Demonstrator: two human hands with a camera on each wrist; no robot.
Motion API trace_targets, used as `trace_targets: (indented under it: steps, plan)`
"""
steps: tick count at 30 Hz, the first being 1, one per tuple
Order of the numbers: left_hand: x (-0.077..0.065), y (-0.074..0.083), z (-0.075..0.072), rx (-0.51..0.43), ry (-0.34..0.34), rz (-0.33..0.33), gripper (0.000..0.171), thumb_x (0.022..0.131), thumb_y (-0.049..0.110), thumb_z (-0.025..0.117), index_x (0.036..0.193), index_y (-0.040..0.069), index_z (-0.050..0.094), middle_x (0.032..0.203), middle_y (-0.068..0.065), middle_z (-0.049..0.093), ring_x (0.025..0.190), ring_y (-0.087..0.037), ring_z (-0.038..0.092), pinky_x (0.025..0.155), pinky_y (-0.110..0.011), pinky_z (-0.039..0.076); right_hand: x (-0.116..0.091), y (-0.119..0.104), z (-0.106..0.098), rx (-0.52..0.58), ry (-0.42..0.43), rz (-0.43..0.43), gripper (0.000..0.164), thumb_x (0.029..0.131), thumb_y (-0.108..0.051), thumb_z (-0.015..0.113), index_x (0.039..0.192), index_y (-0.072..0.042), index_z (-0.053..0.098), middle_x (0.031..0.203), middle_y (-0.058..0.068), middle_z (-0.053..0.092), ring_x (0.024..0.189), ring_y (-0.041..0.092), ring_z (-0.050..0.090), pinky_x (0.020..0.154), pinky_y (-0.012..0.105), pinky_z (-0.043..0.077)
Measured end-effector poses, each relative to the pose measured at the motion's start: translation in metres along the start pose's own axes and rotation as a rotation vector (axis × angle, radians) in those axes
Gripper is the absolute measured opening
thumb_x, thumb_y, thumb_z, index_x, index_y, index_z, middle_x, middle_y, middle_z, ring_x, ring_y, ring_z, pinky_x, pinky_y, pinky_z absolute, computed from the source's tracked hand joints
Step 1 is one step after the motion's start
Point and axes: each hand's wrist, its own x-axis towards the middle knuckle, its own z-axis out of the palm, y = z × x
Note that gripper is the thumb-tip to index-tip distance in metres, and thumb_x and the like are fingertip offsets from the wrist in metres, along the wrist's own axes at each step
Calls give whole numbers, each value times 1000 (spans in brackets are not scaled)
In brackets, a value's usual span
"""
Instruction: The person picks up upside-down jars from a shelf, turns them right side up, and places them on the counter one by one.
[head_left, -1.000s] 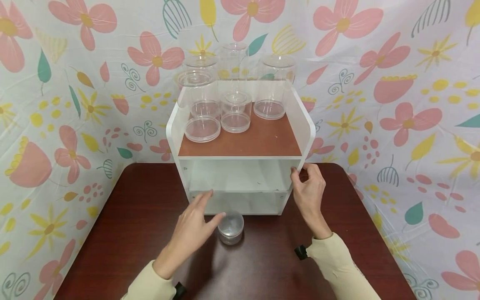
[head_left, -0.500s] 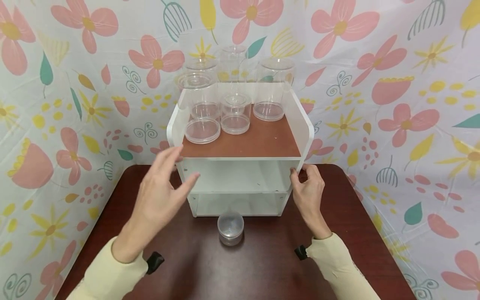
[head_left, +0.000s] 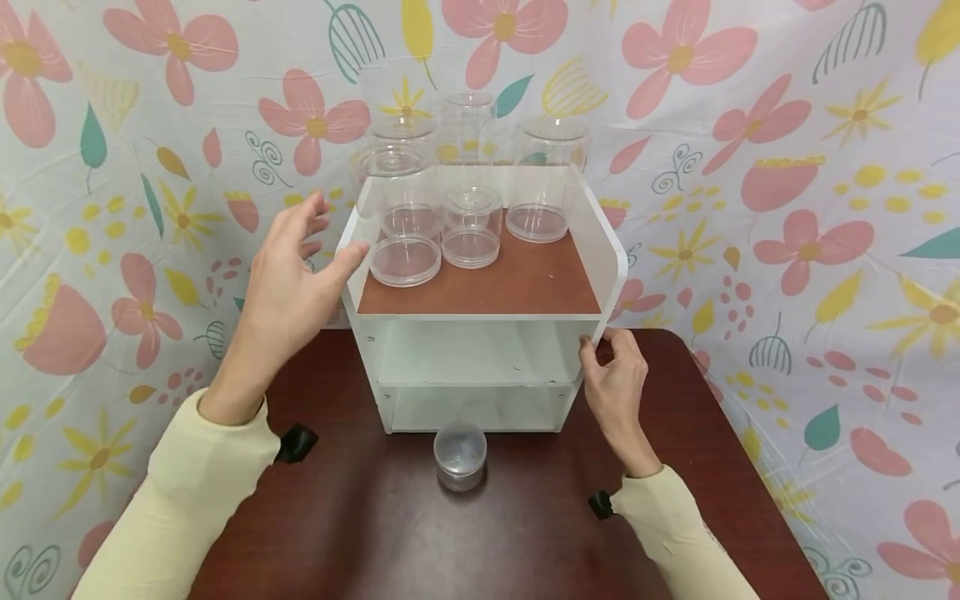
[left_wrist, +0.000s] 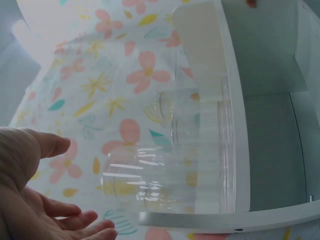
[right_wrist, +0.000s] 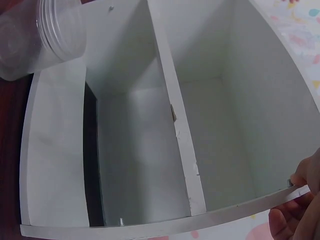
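In the head view, a white shelf unit (head_left: 480, 316) stands on the table, with several clear jars on its brown top board. My left hand (head_left: 288, 275) hovers at the unit's upper left, thumb and fingers spread, close to the front-left jar (head_left: 406, 260). The left wrist view shows that hand (left_wrist: 30, 187) apart from the clear jar (left_wrist: 145, 180). My right hand (head_left: 617, 379) pinches the front edge of the right side panel. In the right wrist view, my thumb and fingers (right_wrist: 299, 172) grip that edge from both sides.
A small clear round jar (head_left: 461, 454) stands on the dark table (head_left: 517, 525) before the unit. Two open compartments lie below the top board. Another jar (head_left: 537, 221) is at the back right of it. A floral cloth (head_left: 750, 167) hangs behind.
My left hand has risen from beside the small jar on the table, up and to the left, to the top board's left side. My right hand has kept its hold on the panel.
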Motion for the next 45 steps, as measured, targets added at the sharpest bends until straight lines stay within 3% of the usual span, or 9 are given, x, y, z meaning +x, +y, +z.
trace_targets:
  steps: [7, 16, 23, 29, 31, 38, 45]
  plan:
    - [34, -5, 0, -61, -107, -128, 87, 97, 40, 69, 162, 3, 24, 160, -16, 33, 149, -28, 35, 121, -39, 29, 1, 0, 0, -7, -6, -11, 8, 91, 0, 72, 94, 7, 69, 88, 20, 64, 75, 32, 60, 69, 25, 41]
    - [66, -15, 6, -139, -234, -267, 106, 92, 50, 73, 167, 12, 9, 171, -5, 16, 155, -15, 21, 124, -36, 21, 2, 0, 1, -2, -4, -13, 9, 91, 0, 73, 95, 8, 70, 88, 20, 64, 75, 35, 61, 68, 29, 43]
    - [82, -19, 17, -145, -264, -274, 103, 89, 52, 76, 164, 11, 20, 171, -5, 18, 155, -15, 20, 123, -39, 22, 1, 0, 1, 1, 9, -20, 8, 90, 2, 73, 94, 7, 70, 88, 19, 64, 75, 32, 60, 68, 30, 42]
    - [90, -23, 21, -194, -272, -295, 107, 88, 48, 79, 167, 19, 13, 170, -3, 18, 155, -16, 19, 123, -36, 22, 1, 0, 1, 2, 5, -20, 8, 90, 2, 73, 94, 7, 70, 88, 19, 64, 75, 32, 61, 68, 28, 43]
    - [92, -25, 22, -214, -267, -285, 103, 88, 45, 81, 166, 21, 19, 169, -3, 22, 155, -15, 21, 123, -34, 23, 1, 0, 1, 0, 7, -23, 8, 90, 2, 73, 94, 7, 70, 88, 19, 65, 75, 32, 61, 68, 28, 43]
    - [96, -27, 26, -241, -273, -318, 115, 87, 44, 81, 167, 20, 1, 169, -8, 21, 155, -17, 22, 122, -34, 24, 2, 1, 2, 0, 5, -20, 10, 90, 2, 73, 95, 9, 70, 89, 19, 65, 76, 31, 61, 69, 24, 41]
    - [99, -28, 31, -282, -266, -297, 107, 89, 41, 80, 167, 20, 9, 170, -1, 18, 154, -16, 24, 122, -36, 25, 1, 1, 1, -1, 10, -18, 10, 90, 2, 73, 95, 9, 70, 89, 19, 65, 76, 32, 61, 69, 24, 42]
